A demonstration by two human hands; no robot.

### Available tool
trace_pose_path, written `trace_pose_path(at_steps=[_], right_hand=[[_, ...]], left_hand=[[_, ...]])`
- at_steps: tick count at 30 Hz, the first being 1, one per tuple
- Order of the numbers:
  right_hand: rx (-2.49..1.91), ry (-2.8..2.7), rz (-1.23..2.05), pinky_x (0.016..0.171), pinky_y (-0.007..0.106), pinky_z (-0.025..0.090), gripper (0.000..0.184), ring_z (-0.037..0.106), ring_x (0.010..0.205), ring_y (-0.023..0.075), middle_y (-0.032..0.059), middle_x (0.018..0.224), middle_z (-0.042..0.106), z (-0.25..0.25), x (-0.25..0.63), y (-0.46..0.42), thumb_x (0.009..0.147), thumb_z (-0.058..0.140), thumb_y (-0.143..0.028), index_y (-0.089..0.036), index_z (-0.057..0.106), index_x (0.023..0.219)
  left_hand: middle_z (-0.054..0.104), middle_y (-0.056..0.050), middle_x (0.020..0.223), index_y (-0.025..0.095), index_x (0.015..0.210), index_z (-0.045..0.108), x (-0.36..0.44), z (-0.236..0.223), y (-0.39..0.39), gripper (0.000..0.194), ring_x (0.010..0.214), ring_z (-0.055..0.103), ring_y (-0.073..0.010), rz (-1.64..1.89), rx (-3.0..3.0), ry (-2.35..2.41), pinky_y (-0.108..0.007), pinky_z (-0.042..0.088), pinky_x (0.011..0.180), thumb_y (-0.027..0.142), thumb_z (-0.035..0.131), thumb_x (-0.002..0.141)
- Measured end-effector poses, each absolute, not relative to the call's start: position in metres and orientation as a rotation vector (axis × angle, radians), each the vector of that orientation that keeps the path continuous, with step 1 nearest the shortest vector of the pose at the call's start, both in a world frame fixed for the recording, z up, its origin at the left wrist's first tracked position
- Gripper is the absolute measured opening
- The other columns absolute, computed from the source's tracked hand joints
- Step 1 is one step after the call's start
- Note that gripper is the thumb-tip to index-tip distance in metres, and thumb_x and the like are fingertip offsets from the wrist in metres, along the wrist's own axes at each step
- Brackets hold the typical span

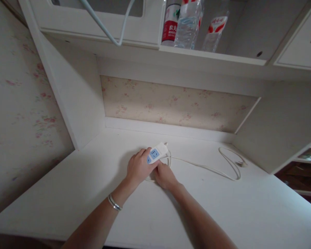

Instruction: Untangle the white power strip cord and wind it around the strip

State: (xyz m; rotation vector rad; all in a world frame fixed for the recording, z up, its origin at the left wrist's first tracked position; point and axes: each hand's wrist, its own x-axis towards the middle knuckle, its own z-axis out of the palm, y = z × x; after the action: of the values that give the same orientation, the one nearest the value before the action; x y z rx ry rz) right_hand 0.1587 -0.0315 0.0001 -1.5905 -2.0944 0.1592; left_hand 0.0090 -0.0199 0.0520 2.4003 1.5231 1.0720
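Observation:
My left hand [139, 165] is wrapped round a white power strip [161, 148] with blue socket faces, held tilted above the desk. Just to the right and below it, my right hand [166, 174] is closed, with its fingers partly hidden under the strip, at the white cord [206, 167]. Part of the cord loops round beside the strip. From there it runs right across the desktop, bends back in a wide curve, and ends at a plug [243, 164] near the right side panel.
The white desktop [93, 193] has a floral back wall [166, 103] and side panels. Overhead, a shelf [212, 57] holds a red-labelled bottle [169, 26], a clear water bottle [188, 29] and another bottle [216, 29]. A pale cable [106, 29] hangs in front of the upper left cabinet.

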Motion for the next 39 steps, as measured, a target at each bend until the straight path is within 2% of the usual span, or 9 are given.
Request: trace_pose_path(at_steps=[7,10,13,21,25,28,31,34,39], right_hand=[[-1.436,-2.418,-0.412,0.073,0.033,0.030,0.014,0.051,0.082,0.0202,0.0066,0.083,0.061,0.026,0.157,-0.046,0.084,0.046,-0.012,-0.018,0.057,0.091],[-1.283,-2.437,-0.508,0.070,0.034,0.027,0.012,0.047,0.078,0.0191,0.0050,0.080,0.060,0.030,0.156,-0.049,0.084,0.048,-0.014,-0.020,0.059,0.085],[-1.201,-2.387,-0.510,0.070,0.034,0.025,0.015,0.045,0.078,0.0189,0.0035,0.082,0.060,0.032,0.156,-0.053,0.083,0.050,-0.014,-0.023,0.059,0.091],[-1.316,-2.168,-0.308,0.076,0.033,0.028,0.023,0.046,0.080,0.0195,0.0041,0.083,0.057,0.042,0.162,-0.060,0.070,0.053,-0.012,-0.019,0.055,0.092],[-1.312,-2.063,-0.240,0.077,0.033,0.030,0.011,0.046,0.081,0.0193,0.0043,0.084,0.057,0.043,0.162,-0.057,0.080,0.051,-0.021,-0.019,0.057,0.089],[-1.296,-1.903,-0.111,0.073,0.031,0.033,0.015,0.047,0.078,0.0176,0.0036,0.079,0.056,0.043,0.169,-0.047,0.088,0.044,-0.028,-0.019,0.055,0.085],[-1.322,-1.658,0.077,0.066,0.027,0.037,0.020,0.048,0.069,0.0150,0.0002,0.071,0.053,0.042,0.181,-0.033,0.087,0.047,-0.037,-0.019,0.054,0.092],[-1.304,-1.616,0.256,0.065,0.025,0.039,0.031,0.051,0.066,0.0131,-0.0010,0.073,0.055,0.046,0.193,-0.017,0.082,0.054,-0.044,-0.020,0.054,0.099],[-1.378,-1.906,0.507,0.063,0.024,0.040,0.032,0.055,0.066,0.0130,0.0003,0.073,0.063,0.057,0.201,0.004,0.084,0.048,-0.048,-0.020,0.061,0.090]], left_hand=[[0.057,-0.010,0.108,0.027,0.126,0.046,-0.024,0.046,-0.010,0.049,0.099,0.053,-0.0257,0.863,2.680,1.721,-0.039,0.034,0.086,0.027,0.057,0.078],[0.056,-0.008,0.108,0.028,0.125,0.046,-0.024,0.045,-0.015,0.050,0.098,0.052,-0.0246,0.740,2.824,1.616,-0.039,0.033,0.086,0.024,0.058,0.076],[0.056,-0.007,0.105,0.027,0.125,0.045,-0.015,0.047,-0.025,0.052,0.095,0.052,-0.0235,0.669,2.921,1.488,-0.039,0.033,0.084,0.026,0.058,0.075],[0.058,-0.010,0.100,0.019,0.120,0.048,-0.003,0.052,-0.039,0.061,0.094,0.053,-0.0264,0.685,2.913,1.445,-0.040,0.034,0.083,0.054,0.057,0.071],[0.059,-0.009,0.094,0.021,0.113,0.052,-0.002,0.051,-0.038,0.046,0.090,0.056,-0.0259,0.682,2.871,1.551,-0.040,0.035,0.081,0.052,0.049,0.079],[0.059,-0.008,0.096,0.022,0.112,0.052,-0.004,0.051,-0.036,0.049,0.091,0.057,-0.0261,0.655,2.878,1.520,-0.040,0.036,0.083,0.056,0.050,0.076],[0.061,-0.007,0.099,0.022,0.109,0.054,-0.008,0.052,-0.033,0.052,0.091,0.058,-0.0261,0.611,2.897,1.444,-0.041,0.036,0.084,0.059,0.052,0.073],[0.062,-0.006,0.098,0.023,0.106,0.055,-0.009,0.054,-0.033,0.053,0.090,0.058,-0.0257,0.583,2.932,1.336,-0.040,0.038,0.083,0.063,0.051,0.071],[0.064,-0.005,0.093,0.023,0.098,0.057,-0.010,0.063,-0.037,0.052,0.088,0.059,-0.0246,0.584,2.997,1.170,-0.039,0.039,0.083,0.065,0.053,0.068]])
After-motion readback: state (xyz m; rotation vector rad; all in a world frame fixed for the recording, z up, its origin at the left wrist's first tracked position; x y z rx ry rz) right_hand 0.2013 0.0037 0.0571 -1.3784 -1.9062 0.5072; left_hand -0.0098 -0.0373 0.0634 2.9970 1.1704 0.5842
